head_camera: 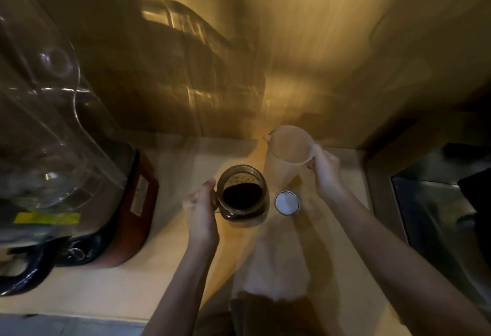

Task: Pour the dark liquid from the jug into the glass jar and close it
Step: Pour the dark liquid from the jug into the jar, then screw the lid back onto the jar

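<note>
Clutter crowds your left: a blender with a clear plastic cover and red base (79, 176) stands near the open glass jar of dark liquid (243, 196), and a steel sink (438, 216) lies at the right edge of the pale bench (106, 290). Your left hand (200, 213) grips the upright jar's side. Your right hand (325, 173) holds the translucent plastic jug (288, 155), upright behind the jar, spout facing back-left. Just beside the jar lies the small round white lid (287, 202).

Head camera looks steeply down, close over the counter (111, 287).
</note>
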The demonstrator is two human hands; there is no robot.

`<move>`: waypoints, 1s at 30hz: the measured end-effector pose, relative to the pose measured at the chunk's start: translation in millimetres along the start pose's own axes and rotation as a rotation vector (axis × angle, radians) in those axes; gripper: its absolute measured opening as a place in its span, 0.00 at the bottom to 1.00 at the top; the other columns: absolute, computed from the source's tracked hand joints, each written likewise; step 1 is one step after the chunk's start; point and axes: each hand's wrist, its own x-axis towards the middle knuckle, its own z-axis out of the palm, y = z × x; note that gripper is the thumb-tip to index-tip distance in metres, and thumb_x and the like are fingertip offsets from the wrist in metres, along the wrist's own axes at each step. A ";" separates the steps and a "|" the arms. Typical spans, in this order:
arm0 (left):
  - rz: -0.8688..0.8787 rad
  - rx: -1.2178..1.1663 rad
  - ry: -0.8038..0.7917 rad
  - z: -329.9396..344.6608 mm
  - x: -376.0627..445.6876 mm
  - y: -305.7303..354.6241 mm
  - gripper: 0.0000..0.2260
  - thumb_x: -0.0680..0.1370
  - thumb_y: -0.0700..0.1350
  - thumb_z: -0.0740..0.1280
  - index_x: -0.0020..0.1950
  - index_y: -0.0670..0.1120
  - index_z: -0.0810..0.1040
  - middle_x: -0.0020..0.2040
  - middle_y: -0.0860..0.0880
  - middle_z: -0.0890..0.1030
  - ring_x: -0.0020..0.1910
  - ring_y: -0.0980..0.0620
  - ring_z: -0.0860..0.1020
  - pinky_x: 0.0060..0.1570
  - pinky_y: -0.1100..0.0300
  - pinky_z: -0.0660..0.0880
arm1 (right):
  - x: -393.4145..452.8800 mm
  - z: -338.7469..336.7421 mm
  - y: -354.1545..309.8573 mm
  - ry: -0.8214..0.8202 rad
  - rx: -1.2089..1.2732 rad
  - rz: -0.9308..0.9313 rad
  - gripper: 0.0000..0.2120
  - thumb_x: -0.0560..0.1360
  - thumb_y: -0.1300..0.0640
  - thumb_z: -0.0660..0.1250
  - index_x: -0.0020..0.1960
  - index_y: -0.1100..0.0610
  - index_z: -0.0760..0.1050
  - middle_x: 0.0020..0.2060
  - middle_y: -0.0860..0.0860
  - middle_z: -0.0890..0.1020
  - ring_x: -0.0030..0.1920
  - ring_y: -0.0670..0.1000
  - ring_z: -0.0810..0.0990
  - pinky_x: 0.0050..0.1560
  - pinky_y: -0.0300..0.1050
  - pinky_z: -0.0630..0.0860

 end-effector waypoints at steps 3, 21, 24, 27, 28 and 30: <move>-0.039 0.032 -0.013 -0.9 1.8 -9.0 0.18 0.76 0.42 0.62 0.28 0.36 0.70 0.22 0.50 0.69 0.25 0.56 0.63 0.29 0.62 0.63 | 8.5 11.0 17.7 0.021 -0.052 0.029 0.21 0.78 0.61 0.62 0.27 0.55 0.63 0.20 0.47 0.67 0.18 0.39 0.64 0.21 0.30 0.63; -0.439 0.068 -0.066 3.5 16.7 -84.6 0.19 0.76 0.41 0.60 0.24 0.43 0.64 0.15 0.54 0.63 0.17 0.58 0.62 0.21 0.68 0.62 | 37.2 24.5 65.4 0.026 -0.305 0.075 0.23 0.79 0.51 0.61 0.26 0.56 0.66 0.25 0.52 0.67 0.28 0.49 0.66 0.35 0.45 0.62; -0.450 0.087 -0.037 9.0 15.1 -93.0 0.18 0.75 0.40 0.61 0.25 0.43 0.65 0.16 0.55 0.62 0.17 0.58 0.62 0.21 0.69 0.63 | 36.7 16.0 68.7 0.055 -0.300 0.063 0.15 0.80 0.50 0.57 0.44 0.60 0.75 0.39 0.55 0.77 0.42 0.53 0.76 0.44 0.48 0.69; -0.448 0.108 -0.045 13.1 12.0 -99.3 0.18 0.75 0.40 0.61 0.25 0.43 0.65 0.16 0.53 0.62 0.17 0.58 0.63 0.22 0.70 0.64 | 30.6 -0.8 83.5 0.176 -0.273 0.042 0.09 0.79 0.60 0.57 0.52 0.61 0.74 0.47 0.55 0.77 0.52 0.57 0.75 0.50 0.47 0.69; -0.447 0.115 -0.052 14.2 11.8 -100.4 0.19 0.75 0.40 0.61 0.24 0.43 0.65 0.15 0.53 0.62 0.17 0.59 0.63 0.22 0.70 0.64 | 26.8 -6.9 91.2 0.154 -0.347 0.028 0.09 0.78 0.62 0.58 0.54 0.62 0.74 0.49 0.56 0.77 0.54 0.57 0.75 0.52 0.47 0.70; -0.452 0.123 -0.069 15.7 12.0 -103.9 0.19 0.75 0.40 0.61 0.24 0.43 0.64 0.15 0.52 0.62 0.17 0.59 0.63 0.22 0.70 0.65 | 21.1 -17.2 106.8 0.003 -0.574 -0.018 0.16 0.74 0.58 0.61 0.60 0.63 0.73 0.57 0.59 0.76 0.59 0.58 0.73 0.58 0.51 0.70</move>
